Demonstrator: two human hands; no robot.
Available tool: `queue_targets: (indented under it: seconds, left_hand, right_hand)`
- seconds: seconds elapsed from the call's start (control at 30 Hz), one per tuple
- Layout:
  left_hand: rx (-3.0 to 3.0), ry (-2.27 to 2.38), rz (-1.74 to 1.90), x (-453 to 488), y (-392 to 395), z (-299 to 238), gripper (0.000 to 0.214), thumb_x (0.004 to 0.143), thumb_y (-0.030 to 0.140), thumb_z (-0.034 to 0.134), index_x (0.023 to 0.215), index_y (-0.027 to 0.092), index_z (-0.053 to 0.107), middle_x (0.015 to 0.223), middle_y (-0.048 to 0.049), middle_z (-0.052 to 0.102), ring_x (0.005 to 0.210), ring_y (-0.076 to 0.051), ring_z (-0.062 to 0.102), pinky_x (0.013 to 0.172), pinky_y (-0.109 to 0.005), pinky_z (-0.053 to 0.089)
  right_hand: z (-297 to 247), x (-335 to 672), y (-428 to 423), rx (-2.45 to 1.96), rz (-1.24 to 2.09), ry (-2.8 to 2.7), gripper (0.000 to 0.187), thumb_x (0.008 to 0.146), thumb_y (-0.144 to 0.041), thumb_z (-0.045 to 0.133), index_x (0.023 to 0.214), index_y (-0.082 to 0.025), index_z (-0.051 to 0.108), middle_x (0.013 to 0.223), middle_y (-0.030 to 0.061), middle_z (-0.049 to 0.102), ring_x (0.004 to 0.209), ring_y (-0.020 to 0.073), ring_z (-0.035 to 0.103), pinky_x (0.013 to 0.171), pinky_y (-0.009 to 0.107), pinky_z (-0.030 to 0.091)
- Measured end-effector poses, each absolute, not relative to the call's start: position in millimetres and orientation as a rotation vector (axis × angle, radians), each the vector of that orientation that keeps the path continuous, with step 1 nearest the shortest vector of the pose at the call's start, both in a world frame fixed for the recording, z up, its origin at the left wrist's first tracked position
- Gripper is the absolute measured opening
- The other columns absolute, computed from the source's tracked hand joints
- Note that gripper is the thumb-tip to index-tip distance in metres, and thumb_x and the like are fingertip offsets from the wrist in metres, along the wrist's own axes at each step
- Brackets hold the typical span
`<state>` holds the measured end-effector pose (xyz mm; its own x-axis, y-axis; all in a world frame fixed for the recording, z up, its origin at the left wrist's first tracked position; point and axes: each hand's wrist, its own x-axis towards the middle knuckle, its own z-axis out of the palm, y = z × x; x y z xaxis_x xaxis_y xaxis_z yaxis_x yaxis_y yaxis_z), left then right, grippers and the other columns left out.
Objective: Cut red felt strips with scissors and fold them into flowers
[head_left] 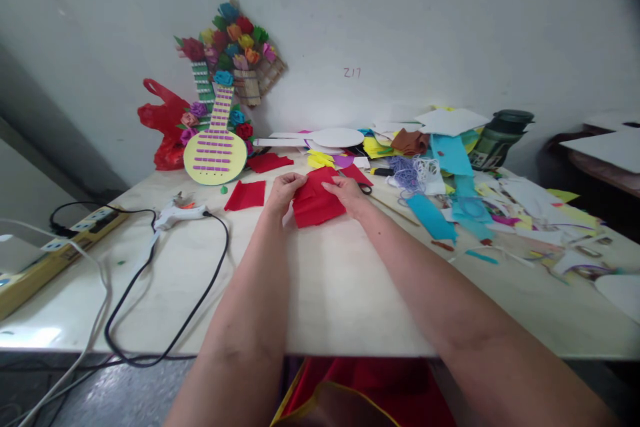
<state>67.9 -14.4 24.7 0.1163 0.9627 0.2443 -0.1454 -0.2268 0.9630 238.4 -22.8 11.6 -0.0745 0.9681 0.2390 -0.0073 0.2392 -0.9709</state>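
Between my two hands is a piece of red crepe paper (318,203), held just above the table. My left hand (285,192) pinches its left edge. On the opposite side my right hand (346,192) grips the paper with thumb and fingers. A second red piece (246,195) lies flat to the left, and another red piece (270,162) rests behind it. Just beyond my right hand are scissors (366,189), partly hidden, beside a red scrap (359,174) and a thin wooden stick (395,208).
A white glue gun (180,215) with a black cord and a yellow power strip (75,240) lie at left. A paper-flower guitar (215,157) leans near the wall. Colored scraps, purple yarn (405,172) and a dark green bottle (501,140) crowd the right.
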Motion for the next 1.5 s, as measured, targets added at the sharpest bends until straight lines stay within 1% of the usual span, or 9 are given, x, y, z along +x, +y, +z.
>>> queue_targets:
  seconds: [0.23, 0.37, 0.53, 0.67, 0.87, 0.97, 1.1, 1.37, 1.5]
  left_hand:
    - [1.294, 0.949, 1.330, 69, -17, 27, 0.021, 0.055, 0.031, 0.069, 0.057, 0.014, 0.056, 0.045, 0.0032, 0.047, 0.042, -0.006, 0.040, 0.042, -0.020, 0.026]
    - [1.270, 0.951, 1.326, 69, -17, 27, 0.022, 0.056, 0.032, 0.069, 0.058, 0.014, 0.057, 0.046, 0.0029, 0.049, 0.043, -0.007, 0.041, 0.043, -0.020, 0.028]
    - [1.215, 0.925, 1.337, 70, -17, 26, 0.024, 0.053, 0.032, 0.071, 0.061, 0.013, 0.058, 0.051, 0.0011, 0.055, 0.046, -0.008, 0.046, 0.047, -0.021, 0.034]
    - [1.203, 0.916, 1.338, 70, -16, 25, 0.024, 0.053, 0.032, 0.071, 0.062, 0.014, 0.059, 0.054, -0.0001, 0.058, 0.049, -0.010, 0.049, 0.049, -0.022, 0.036]
    - [1.217, 0.941, 1.337, 69, -16, 24, 0.021, 0.054, 0.030, 0.070, 0.061, 0.013, 0.058, 0.051, 0.0011, 0.055, 0.047, -0.008, 0.047, 0.047, -0.020, 0.034]
    - [1.183, 0.924, 1.347, 71, -16, 25, 0.020, 0.055, 0.028, 0.069, 0.058, 0.014, 0.056, 0.050, 0.0019, 0.053, 0.046, -0.008, 0.045, 0.046, -0.020, 0.033]
    - [1.106, 0.917, 1.325, 73, -17, 27, 0.025, 0.060, 0.035, 0.067, 0.057, 0.014, 0.054, 0.049, 0.0019, 0.050, 0.044, -0.007, 0.043, 0.043, -0.021, 0.030]
    - [1.299, 0.928, 1.268, 74, -21, 27, 0.030, 0.055, 0.038, 0.072, 0.057, 0.013, 0.056, 0.050, 0.0004, 0.054, 0.045, -0.008, 0.044, 0.044, -0.021, 0.031]
    - [1.350, 0.951, 1.286, 74, -22, 28, 0.031, 0.055, 0.040, 0.072, 0.056, 0.014, 0.055, 0.048, 0.0020, 0.052, 0.042, -0.007, 0.041, 0.042, -0.020, 0.030]
  right_hand:
    - [15, 236, -30, -0.791, 1.187, -1.276, 0.030, 0.060, -0.031, 0.068, 0.089, -0.022, 0.069, 0.091, 0.0013, 0.069, 0.093, 0.0172, 0.059, 0.087, 0.034, 0.042]
    - [15, 238, -30, -0.750, 1.166, -1.328, 0.028, 0.064, -0.025, 0.062, 0.091, -0.023, 0.069, 0.100, 0.0017, 0.067, 0.102, 0.0173, 0.056, 0.093, 0.034, 0.037]
    - [15, 238, -31, -0.789, 1.115, -1.334, 0.026, 0.062, -0.016, 0.056, 0.083, -0.022, 0.071, 0.092, 0.0010, 0.069, 0.099, 0.0173, 0.056, 0.093, 0.034, 0.035]
    - [18, 237, -33, -0.818, 1.080, -1.341, 0.025, 0.061, -0.016, 0.054, 0.078, -0.021, 0.072, 0.084, 0.0006, 0.069, 0.093, 0.0175, 0.057, 0.091, 0.034, 0.035]
    - [23, 239, -38, -0.770, 0.993, -1.415, 0.020, 0.068, -0.026, 0.053, 0.073, -0.020, 0.072, 0.079, 0.0015, 0.069, 0.090, 0.0183, 0.058, 0.090, 0.034, 0.035]
    - [24, 236, -38, -0.779, 0.985, -1.390, 0.020, 0.068, -0.035, 0.059, 0.071, -0.019, 0.071, 0.078, 0.0026, 0.069, 0.088, 0.0184, 0.058, 0.087, 0.034, 0.037]
    - [18, 233, -32, -0.865, 0.963, -1.391, 0.019, 0.061, -0.034, 0.068, 0.070, -0.018, 0.070, 0.074, 0.0022, 0.067, 0.077, 0.0170, 0.059, 0.080, 0.034, 0.041]
    - [13, 232, -30, -0.887, 0.892, -1.479, 0.013, 0.060, -0.026, 0.067, 0.072, -0.020, 0.069, 0.075, 0.0012, 0.068, 0.076, 0.0155, 0.060, 0.081, 0.033, 0.042]
    - [16, 232, -33, -0.893, 0.920, -1.469, 0.018, 0.062, -0.029, 0.066, 0.077, -0.018, 0.068, 0.077, 0.0016, 0.067, 0.075, 0.0146, 0.059, 0.079, 0.031, 0.042]
